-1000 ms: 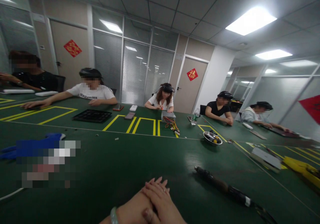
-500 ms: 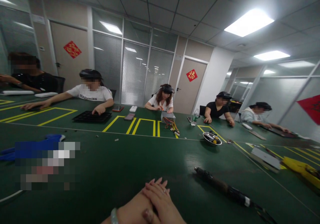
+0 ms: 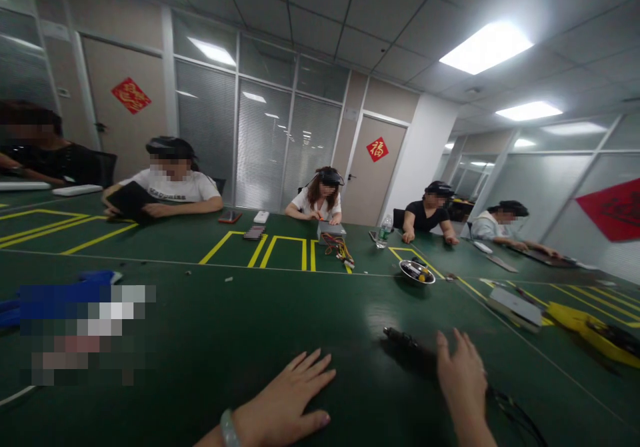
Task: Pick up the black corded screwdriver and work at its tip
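Observation:
My left hand [image 3: 293,394] lies palm down on the green table [image 3: 210,340], fingers spread, a pale bangle [image 3: 229,428] on its wrist. Nothing is under its fingertips that I can see. Over the rear part of a dark, pen-shaped electric tool [image 3: 401,338] is my right hand [image 3: 463,370], its fingers stretched forward and the thumb side towards the tool. The hand hides much of the tool's body; its tip points to the upper left and its cable [image 3: 517,414] runs off to the lower right. Whether the hand touches the tool is unclear.
Beyond are a metal bowl [image 3: 417,272] with small items, a water bottle [image 3: 385,232], and a grey box with coloured wires [image 3: 331,232]. To the right lie a grey box [image 3: 515,307] and a yellow case [image 3: 590,334]. A blue item [image 3: 95,279] is left. Several people sit opposite.
My hands, crossed over each other before, have come apart. The right one has moved right to the tool; the left one has spread on the table. A person opposite has lifted a black tray.

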Motion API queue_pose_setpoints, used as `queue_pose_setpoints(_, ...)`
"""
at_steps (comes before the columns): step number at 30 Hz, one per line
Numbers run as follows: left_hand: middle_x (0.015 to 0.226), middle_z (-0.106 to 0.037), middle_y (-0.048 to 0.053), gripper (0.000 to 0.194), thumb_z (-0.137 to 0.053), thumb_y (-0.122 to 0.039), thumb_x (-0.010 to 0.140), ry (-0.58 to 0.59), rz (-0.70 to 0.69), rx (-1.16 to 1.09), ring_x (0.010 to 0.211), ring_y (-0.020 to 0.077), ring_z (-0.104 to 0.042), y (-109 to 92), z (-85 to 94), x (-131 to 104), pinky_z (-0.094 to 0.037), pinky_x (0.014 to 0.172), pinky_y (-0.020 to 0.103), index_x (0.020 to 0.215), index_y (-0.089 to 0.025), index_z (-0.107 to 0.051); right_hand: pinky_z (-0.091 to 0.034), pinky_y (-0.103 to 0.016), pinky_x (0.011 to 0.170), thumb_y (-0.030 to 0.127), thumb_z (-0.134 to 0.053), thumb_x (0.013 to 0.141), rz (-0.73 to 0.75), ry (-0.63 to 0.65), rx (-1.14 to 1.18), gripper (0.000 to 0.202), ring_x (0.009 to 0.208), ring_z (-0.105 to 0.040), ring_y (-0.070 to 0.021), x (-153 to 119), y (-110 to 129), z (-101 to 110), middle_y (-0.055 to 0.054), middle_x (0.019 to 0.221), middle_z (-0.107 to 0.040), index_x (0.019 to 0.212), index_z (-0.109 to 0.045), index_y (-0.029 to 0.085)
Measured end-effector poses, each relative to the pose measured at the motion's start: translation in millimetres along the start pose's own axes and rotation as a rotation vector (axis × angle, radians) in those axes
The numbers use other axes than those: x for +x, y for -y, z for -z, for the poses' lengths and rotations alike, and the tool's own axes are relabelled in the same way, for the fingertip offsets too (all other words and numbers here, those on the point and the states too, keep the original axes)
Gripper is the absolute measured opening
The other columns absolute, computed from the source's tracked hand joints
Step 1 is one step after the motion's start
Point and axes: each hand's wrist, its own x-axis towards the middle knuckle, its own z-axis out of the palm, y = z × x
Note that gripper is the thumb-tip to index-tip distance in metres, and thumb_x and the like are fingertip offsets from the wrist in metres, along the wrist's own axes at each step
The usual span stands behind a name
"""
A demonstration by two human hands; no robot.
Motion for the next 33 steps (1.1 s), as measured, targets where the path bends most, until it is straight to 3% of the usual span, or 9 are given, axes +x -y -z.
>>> queue_pose_setpoints(2,0.159,-0.012,0.000,0.066,-0.043,-0.060,0.093,0.000,0.006,-0.018,0.146,0.0293,-0.009,0.3,0.0,0.2,-0.008,0.118,0.053,0.150,-0.036,-0.022,-0.033,-0.057,0.105,0.061,-0.025,0.088,-0.092,-0.027,-0.097,0.075,0.131,-0.039,-0.0410,21.7,-56.9,4.1,-0.022,0.142,-0.044,0.137,-0.048,0.009)
queue_pose_setpoints(4,0.159,-0.012,0.000,0.067,-0.044,-0.061,0.092,-0.010,0.009,-0.031,0.146,0.0294,-0.009,1.0,-0.7,0.3,-0.008,0.118,0.052,0.150,-0.035,-0.023,-0.038,-0.053,0.101,0.060,-0.027,0.086,-0.057,0.091,-0.101,0.069,0.125,-0.048,-0.0388,31.4,-102.5,5.1,-0.018,0.134,-0.054,0.130,-0.056,0.016)
queue_pose_setpoints(7,0.159,-0.014,-0.001,0.067,-0.044,-0.061,0.092,-0.014,0.011,-0.042,0.146,0.0293,-0.010,2.7,-2.2,0.1,-0.009,0.118,0.052,0.150,-0.036,-0.024,-0.042,-0.050,0.097,0.060,-0.028,0.083,0.014,0.293,-0.050,0.060,0.117,-0.056,-0.0337,32.0,-137.5,1.7,-0.008,0.118,-0.067,0.119,-0.064,0.030)
queue_pose_setpoints(12,0.159,-0.014,-0.001,0.066,-0.043,-0.062,0.092,-0.012,0.024,-0.046,0.146,0.0295,-0.009,0.4,-0.2,-0.8,-0.008,0.118,0.053,0.150,-0.036,-0.024,-0.038,-0.055,0.096,0.071,-0.049,0.069,0.111,0.316,-0.081,0.060,0.116,-0.055,-0.0359,21.2,-130.8,2.1,0.000,0.119,-0.067,0.120,-0.061,0.042)
queue_pose_setpoints(20,0.158,-0.014,-0.003,0.067,-0.046,-0.062,0.091,0.006,0.062,-0.058,0.146,0.0295,-0.010,-7.3,6.3,-2.4,-0.010,0.118,0.054,0.149,-0.039,-0.023,-0.044,-0.044,0.084,0.061,-0.060,0.063,0.169,0.344,-0.019,0.048,0.107,-0.060,-0.0331,15.4,-116.1,10.8,-0.003,0.111,-0.068,0.104,-0.066,0.037)
queue_pose_setpoints(23,0.158,-0.016,-0.003,0.069,-0.049,-0.059,0.090,-0.019,0.047,-0.052,0.146,0.0294,-0.012,-3.4,4.0,-1.1,-0.011,0.118,0.054,0.150,-0.039,-0.020,-0.044,-0.041,0.085,0.055,-0.062,0.063,0.197,0.364,0.017,0.044,0.105,-0.061,-0.0310,11.8,-97.2,6.1,-0.002,0.107,-0.069,0.101,-0.067,0.035)
queue_pose_setpoints(25,0.158,-0.019,-0.002,0.072,-0.053,-0.056,0.089,-0.042,0.036,-0.042,0.145,0.0297,-0.015,-0.6,1.3,0.8,-0.013,0.118,0.054,0.150,-0.040,-0.018,-0.042,-0.042,0.086,0.052,-0.061,0.065,0.204,0.388,0.005,0.042,0.107,-0.058,-0.0312,3.6,-70.9,1.4,-0.002,0.109,-0.068,0.103,-0.067,0.034)
queue_pose_setpoints(28,0.159,-0.018,-0.001,0.080,-0.060,-0.052,0.086,-0.107,0.040,0.007,0.145,0.0304,-0.018,1.1,-3.8,5.0,-0.019,0.117,0.054,0.151,-0.040,-0.014,-0.039,-0.045,0.087,0.048,-0.061,0.068,0.236,0.454,-0.002,0.040,0.111,-0.055,-0.0310,-19.7,-12.7,-6.6,-0.002,0.114,-0.065,0.106,-0.065,0.035)
queue_pose_setpoints(33,0.160,-0.008,0.002,0.089,-0.065,-0.041,0.085,-0.369,0.057,0.199,0.145,0.0289,-0.016,1.5,-10.5,12.0,-0.023,0.116,0.052,0.152,-0.036,-0.006,-0.033,-0.044,0.093,0.039,-0.067,0.070,0.374,0.538,0.125,0.036,0.110,-0.053,-0.0274,-81.3,98.9,-25.6,0.002,0.112,-0.063,0.106,-0.062,0.038)
